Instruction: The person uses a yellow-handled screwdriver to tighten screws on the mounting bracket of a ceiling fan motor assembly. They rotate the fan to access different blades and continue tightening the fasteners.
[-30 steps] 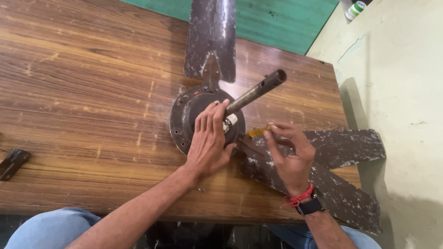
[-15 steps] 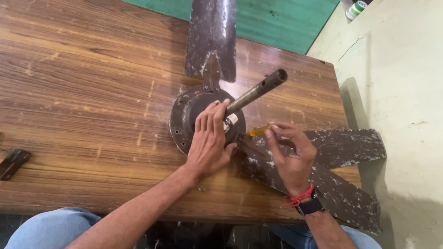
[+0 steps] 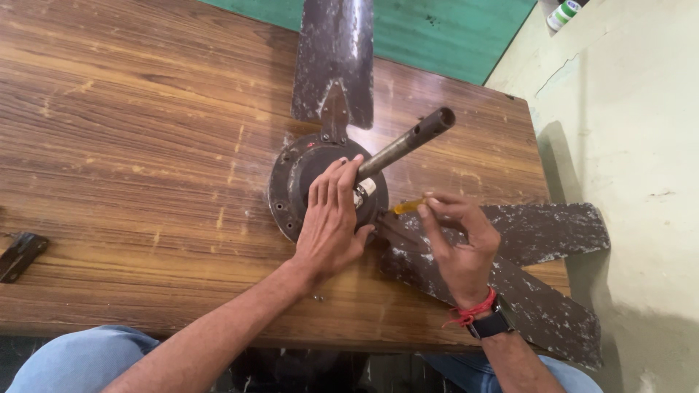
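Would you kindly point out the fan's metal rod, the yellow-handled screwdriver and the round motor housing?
metal rod [image 3: 408, 145], head view, middle of the shaft.
yellow-handled screwdriver [image 3: 406, 207], head view, yellow handle beside the right fingers.
motor housing [image 3: 285, 191], head view, left rim of the round body.

We note both forearms bare, no sleeves in view down to the frame's lower edge. Left hand [image 3: 331, 222]: no ring, no band, no watch on the wrist; nails short. Right hand [image 3: 459, 247]: a red thread [image 3: 473, 313] wound round the wrist, loose ends frayed and knotted, and just behind it a black watch [image 3: 494, 324] with a dark strap and dark case, its face turned partly away so we cannot read it. Legs: light blue denim, one knee [image 3: 69, 364] at lower left, a second patch of the same cloth at lower right beside the forearm.
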